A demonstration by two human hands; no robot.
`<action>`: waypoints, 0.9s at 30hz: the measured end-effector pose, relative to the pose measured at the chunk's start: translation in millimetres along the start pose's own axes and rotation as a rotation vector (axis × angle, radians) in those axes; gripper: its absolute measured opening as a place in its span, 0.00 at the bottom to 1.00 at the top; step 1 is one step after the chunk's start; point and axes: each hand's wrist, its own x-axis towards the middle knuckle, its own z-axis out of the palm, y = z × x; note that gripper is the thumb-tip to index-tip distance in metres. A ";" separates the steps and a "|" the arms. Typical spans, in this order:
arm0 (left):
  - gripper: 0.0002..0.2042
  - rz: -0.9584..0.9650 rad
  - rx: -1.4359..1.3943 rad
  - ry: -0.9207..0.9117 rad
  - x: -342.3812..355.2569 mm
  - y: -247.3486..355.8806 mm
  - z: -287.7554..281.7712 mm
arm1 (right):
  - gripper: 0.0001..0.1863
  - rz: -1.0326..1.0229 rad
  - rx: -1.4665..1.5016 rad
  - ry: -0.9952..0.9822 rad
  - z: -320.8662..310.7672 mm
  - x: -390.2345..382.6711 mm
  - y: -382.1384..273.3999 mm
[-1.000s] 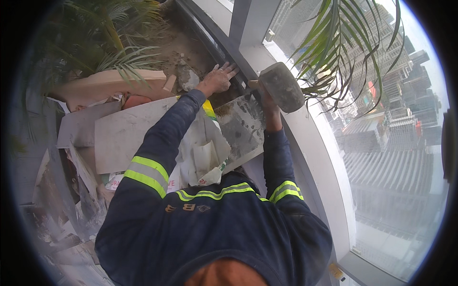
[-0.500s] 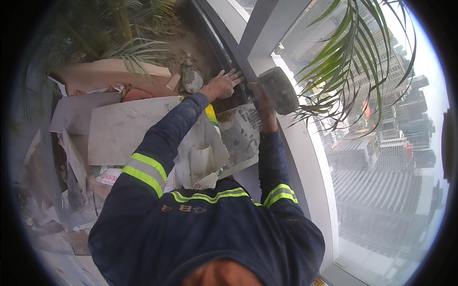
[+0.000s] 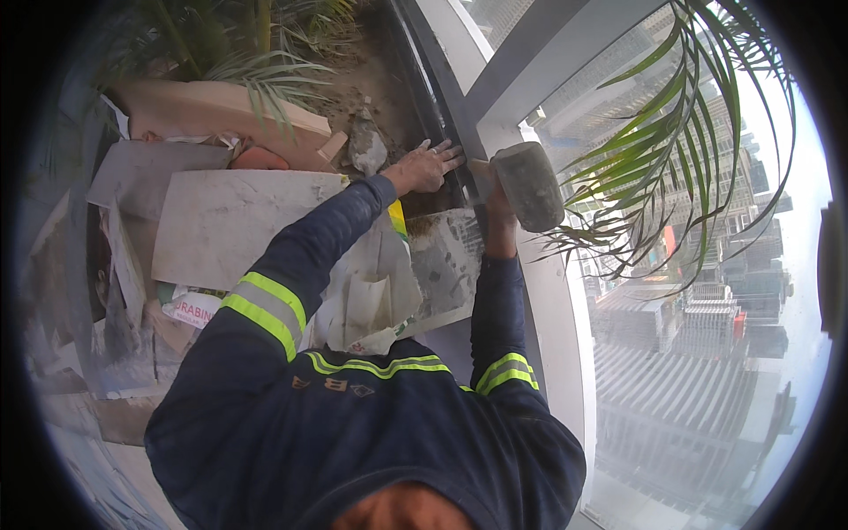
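My left hand [image 3: 427, 168] is dusty and lies with its fingers apart against the dark ledge [image 3: 419, 69] at the foot of the window frame. In my right hand [image 3: 500, 208] is a mallet [image 3: 530, 187] with a thick, dark grey head, lifted beside the white frame. Its handle is mostly hidden by the hand and the head. Below my left hand, a grey stained tile [image 3: 449, 263] lies tilted between my forearms. A dusty lump of stone [image 3: 366, 148] sits on the soil just left of that hand.
Palm fronds [image 3: 698, 132] hang on the right before the window, over city buildings. A white window frame [image 3: 558, 327] runs along my right side. Broken boards [image 3: 238, 221], a pinkish-brown slab [image 3: 221, 115] and torn sacks [image 3: 190, 307] pile up on the left. Another plant [image 3: 212, 44] stands at the far left.
The whole view has shifted slightly. My left hand keeps its place on the ledge with fingers apart, and my right hand still holds the mallet raised in nearly the same spot.
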 end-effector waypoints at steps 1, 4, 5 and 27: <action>0.34 -0.004 -0.009 0.010 -3.8 -2.2 0.7 | 0.08 -0.033 -0.132 0.016 5.3 7.5 -21.7; 0.34 0.023 -0.035 0.037 2.0 5.6 0.4 | 0.03 0.014 -0.061 -0.023 -3.1 11.5 -33.5; 0.34 0.022 -0.038 0.033 4.0 5.7 -0.2 | 0.02 -0.064 -0.198 -0.029 -3.2 15.0 -35.3; 0.35 0.000 -0.126 0.166 1.9 7.9 18.8 | 0.03 0.256 0.205 -0.064 91.3 101.8 -14.5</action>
